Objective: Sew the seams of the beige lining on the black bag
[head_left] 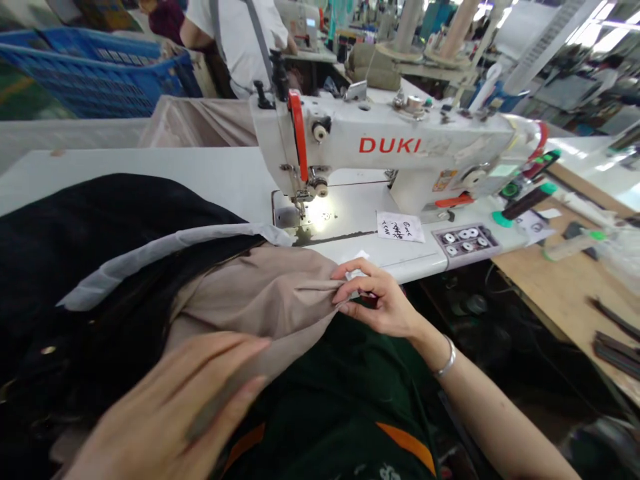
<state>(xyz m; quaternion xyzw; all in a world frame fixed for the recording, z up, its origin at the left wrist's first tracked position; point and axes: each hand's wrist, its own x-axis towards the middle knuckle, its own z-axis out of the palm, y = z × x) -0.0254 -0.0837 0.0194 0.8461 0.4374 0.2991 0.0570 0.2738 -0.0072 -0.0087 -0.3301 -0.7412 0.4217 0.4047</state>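
Note:
My right hand (pixel 380 300) pinches the edge of a beige lining (pixel 270 287) between thumb and fingers, near the front edge of the sewing table. Lower left, my left hand (pixel 170 400), slightly blurred, has the lower edge of the same lining between its thumb and fingers. The lining belongs to a black garment (pixel 115 207) spread over the table's left side. Along the garment's opening runs a translucent white strip (pixel 165 253). Just beyond the cloth stands a sewing machine (pixel 350 140), its lamp lit over the needle area; the fabric lies in front of the needle.
A paper note (pixel 400 227) lies on the machine bed, beside a bobbin tray (pixel 465 241). To the right is a wooden board (pixel 565 280) with thread spools and dark strips. Behind the table are a blue basket (pixel 110 80) and a person in a white shirt (pixel 245 40).

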